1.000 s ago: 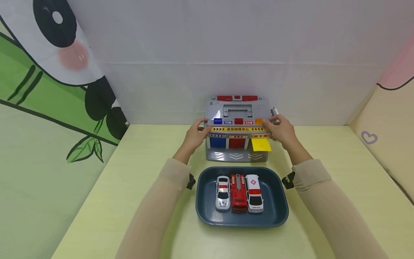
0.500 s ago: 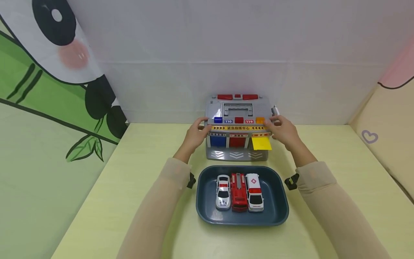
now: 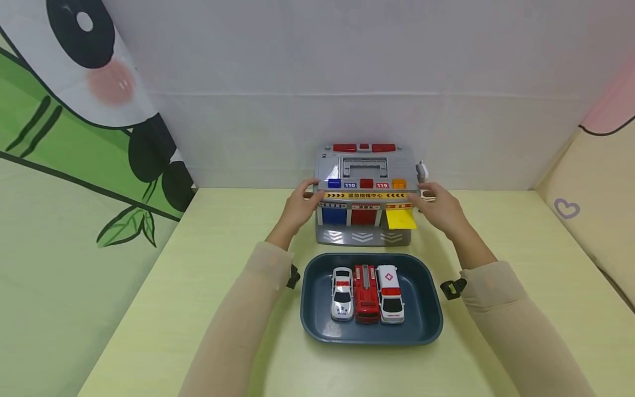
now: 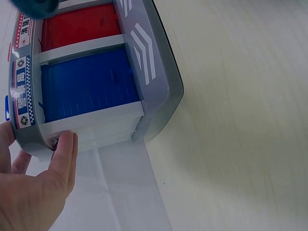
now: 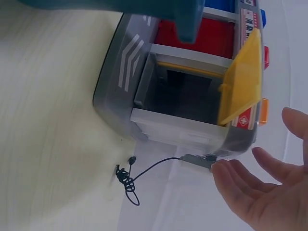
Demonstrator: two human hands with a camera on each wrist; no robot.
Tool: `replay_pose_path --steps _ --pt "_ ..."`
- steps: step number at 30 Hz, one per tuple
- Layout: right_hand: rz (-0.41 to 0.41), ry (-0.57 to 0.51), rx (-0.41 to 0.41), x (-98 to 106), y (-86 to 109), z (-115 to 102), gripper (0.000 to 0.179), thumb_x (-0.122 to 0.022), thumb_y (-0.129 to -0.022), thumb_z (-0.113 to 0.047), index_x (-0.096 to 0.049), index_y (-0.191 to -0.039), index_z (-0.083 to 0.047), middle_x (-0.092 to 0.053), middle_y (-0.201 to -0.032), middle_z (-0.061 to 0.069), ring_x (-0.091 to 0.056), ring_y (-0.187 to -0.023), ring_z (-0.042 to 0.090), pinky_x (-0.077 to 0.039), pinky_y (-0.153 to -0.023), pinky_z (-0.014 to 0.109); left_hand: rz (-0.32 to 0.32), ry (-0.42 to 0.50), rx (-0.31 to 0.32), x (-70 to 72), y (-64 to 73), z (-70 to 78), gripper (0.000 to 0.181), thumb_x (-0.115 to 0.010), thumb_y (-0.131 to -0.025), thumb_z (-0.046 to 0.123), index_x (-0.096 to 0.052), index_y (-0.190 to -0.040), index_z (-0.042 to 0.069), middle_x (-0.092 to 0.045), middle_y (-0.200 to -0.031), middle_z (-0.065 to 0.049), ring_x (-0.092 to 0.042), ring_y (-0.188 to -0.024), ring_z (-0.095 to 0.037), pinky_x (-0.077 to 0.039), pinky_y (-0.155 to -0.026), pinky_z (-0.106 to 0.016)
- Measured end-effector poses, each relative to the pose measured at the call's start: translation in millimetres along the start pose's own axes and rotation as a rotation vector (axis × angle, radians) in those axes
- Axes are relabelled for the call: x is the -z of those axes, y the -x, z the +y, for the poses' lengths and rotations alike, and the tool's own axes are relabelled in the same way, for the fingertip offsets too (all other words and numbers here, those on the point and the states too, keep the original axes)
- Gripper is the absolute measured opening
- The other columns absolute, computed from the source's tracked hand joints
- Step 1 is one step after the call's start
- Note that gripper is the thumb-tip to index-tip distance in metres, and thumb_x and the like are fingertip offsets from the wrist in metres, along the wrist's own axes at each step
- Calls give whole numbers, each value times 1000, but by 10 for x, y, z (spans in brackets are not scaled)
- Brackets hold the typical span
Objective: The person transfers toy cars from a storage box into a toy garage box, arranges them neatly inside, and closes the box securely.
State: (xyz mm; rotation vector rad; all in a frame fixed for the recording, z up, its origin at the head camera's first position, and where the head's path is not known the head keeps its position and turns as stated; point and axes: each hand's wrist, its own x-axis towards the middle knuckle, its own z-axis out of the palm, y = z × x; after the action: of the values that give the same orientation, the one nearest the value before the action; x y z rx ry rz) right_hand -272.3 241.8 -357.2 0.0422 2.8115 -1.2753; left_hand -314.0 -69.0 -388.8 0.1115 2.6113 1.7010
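Here's the toy station (image 3: 329, 165), sitting just behind the tray (image 3: 311, 325), the left hand (image 3: 299, 207) pinching its blue-door end, the right hand (image 3: 441, 208) loosely spread at its yellow-door end; touching or not, I can't tell. Danger spot: that raised yellow door (image 3: 401, 219) juts from the station's front, and a stray right thumb could knock it down. The black cord (image 5: 126, 179) beside the station might snag a finger, too. With only the left hand clearly gripping, a tug could swing the station round. Against a second ago, the right fingers no longer overlap the orange button (image 3: 399, 183), drawn outward beside the station; the left hand hasn't budged.
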Motion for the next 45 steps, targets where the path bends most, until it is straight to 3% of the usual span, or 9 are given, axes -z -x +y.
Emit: replay_pose_path --steps 26,37,45 --pt "-103 65 59 39 577 -109 63 -56 -99 -40 -37 -147 -4 -45 -139 25 -44 -126 44 -47 -90 56 -6 4 28 5 11 -3 45 -57 -100 31 -46 -143 19 -56 -123 -18 -59 -109 -37 -49 -89 -45" --pt "-150 109 134 -25 743 -69 59 -60 -97 -41 -46 -137 0 -52 -132 24 -50 -119 42 -47 -88 56 -12 8 28 12 0 4 46 -56 -100 32 -46 -143 19 -56 -124 -18 -59 -109 -37 -48 -90 -45" --pt "-189 112 109 -98 837 -71 55 -61 -96 -38 -48 -136 -1 -54 -129 24 -52 -115 42 -51 -84 51 -9 8 20 10 -17 8 45 -57 -100 31 -47 -142 19 -56 -123 -18 -60 -108 -37 -49 -89 -45"
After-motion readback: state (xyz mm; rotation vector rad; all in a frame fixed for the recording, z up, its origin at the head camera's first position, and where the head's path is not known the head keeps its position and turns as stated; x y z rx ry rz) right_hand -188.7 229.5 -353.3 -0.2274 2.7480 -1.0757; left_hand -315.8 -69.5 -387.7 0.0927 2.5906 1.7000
